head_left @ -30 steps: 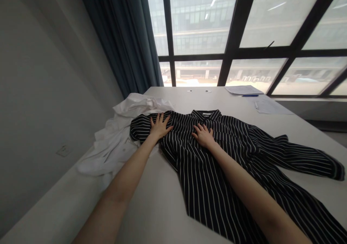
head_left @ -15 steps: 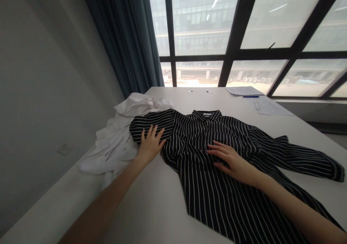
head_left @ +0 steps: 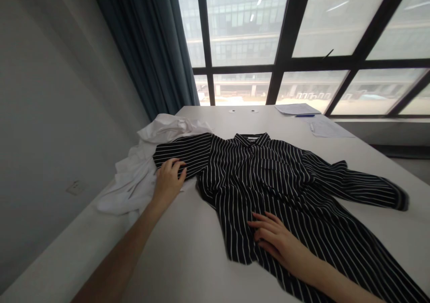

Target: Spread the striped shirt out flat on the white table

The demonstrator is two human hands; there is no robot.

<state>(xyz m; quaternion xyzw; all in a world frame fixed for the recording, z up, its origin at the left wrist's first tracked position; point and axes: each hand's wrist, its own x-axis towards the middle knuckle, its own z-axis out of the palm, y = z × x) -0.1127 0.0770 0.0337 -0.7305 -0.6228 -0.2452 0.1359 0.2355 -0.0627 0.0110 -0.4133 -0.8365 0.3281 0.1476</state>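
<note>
A black shirt with white stripes (head_left: 235, 168) lies spread out on the white table (head_left: 168, 258), its collar at the far side. One sleeve stretches out to the right; the left one reaches over a heap of white clothes. My left hand (head_left: 169, 179) rests at the lower edge of that left sleeve, fingers bent but apart, gripping nothing I can see. Lower down, over the front of the shirt, my right hand (head_left: 277, 240) lies palm down with its fingers loosely spread. The fabric around the chest pocket is wrinkled.
Crumpled white clothes (head_left: 134, 182) lie along the table's left side by the wall. At the far right are sheets of paper (head_left: 292, 109) and a blue pen (head_left: 305, 115). A dark blue curtain (head_left: 151, 47) and large windows stand behind the table.
My right hand has moved down the shirt from the chest toward the hem. My left hand has slid left and slightly down along the sleeve, its fingers more bent. The shirt's lower edge has shifted.
</note>
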